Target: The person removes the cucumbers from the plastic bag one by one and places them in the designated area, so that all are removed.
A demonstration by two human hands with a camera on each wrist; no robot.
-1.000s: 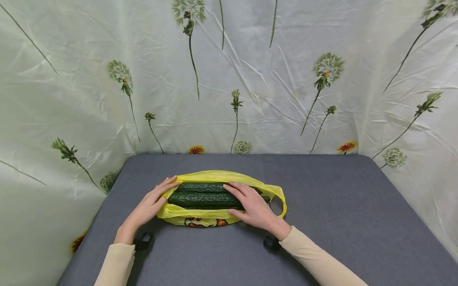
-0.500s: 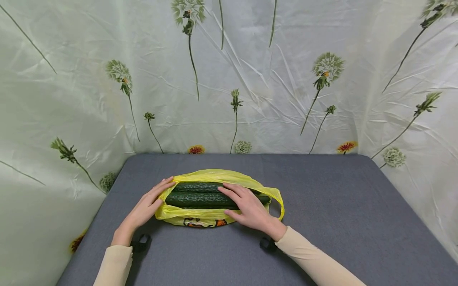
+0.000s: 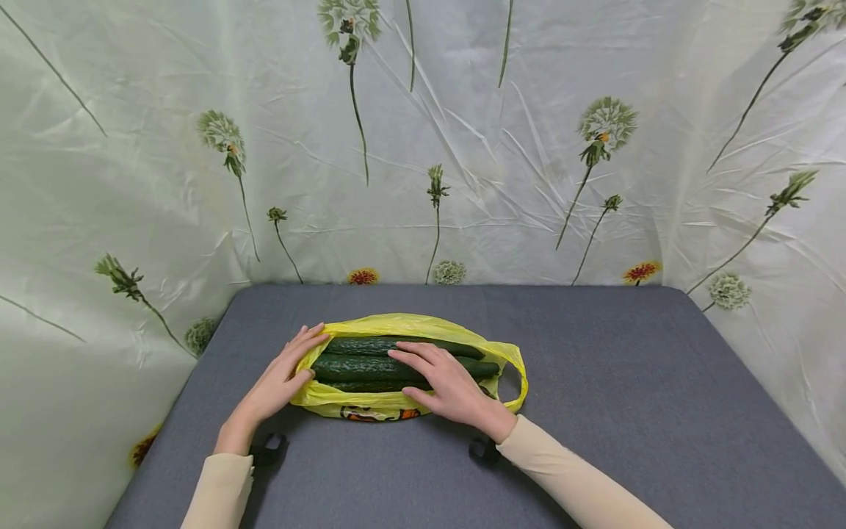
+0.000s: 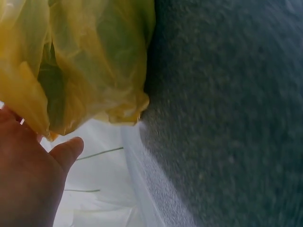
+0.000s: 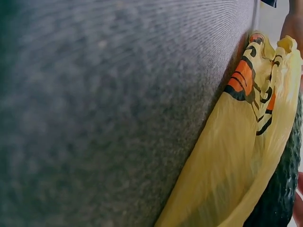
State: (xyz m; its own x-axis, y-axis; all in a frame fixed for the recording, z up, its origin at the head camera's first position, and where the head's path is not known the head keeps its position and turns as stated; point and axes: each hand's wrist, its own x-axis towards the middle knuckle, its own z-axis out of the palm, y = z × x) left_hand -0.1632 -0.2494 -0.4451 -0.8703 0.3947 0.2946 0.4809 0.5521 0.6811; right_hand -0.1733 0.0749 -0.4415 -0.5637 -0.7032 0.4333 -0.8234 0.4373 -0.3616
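A yellow plastic bag (image 3: 383,323) lies on its side with its mouth spread wide and an orange and black print on its near face. Inside are dark green, bumpy cucumbers (image 3: 357,365), lying lengthwise side by side. My left hand (image 3: 280,378) rests along the bag's left end, fingers extended; its thumb (image 4: 66,153) stands out beside the plastic in the left wrist view. Over the middle of the cucumbers lies my right hand (image 3: 449,386), fingers reaching across them and thumb on the near side. The right wrist view has the bag's printed side (image 5: 241,80) and a cucumber (image 5: 279,194).
The bag sits on a grey cloth-covered table (image 3: 615,382). A pale curtain (image 3: 502,169) with a dandelion pattern hangs behind and along both sides. The bag's handle loop (image 3: 522,378) sticks out to the right. Each wrist wears a black strap.
My right hand has slid left along the cucumbers, showing more of their right ends. My left hand has stayed at the bag's left end, shifting only slightly.
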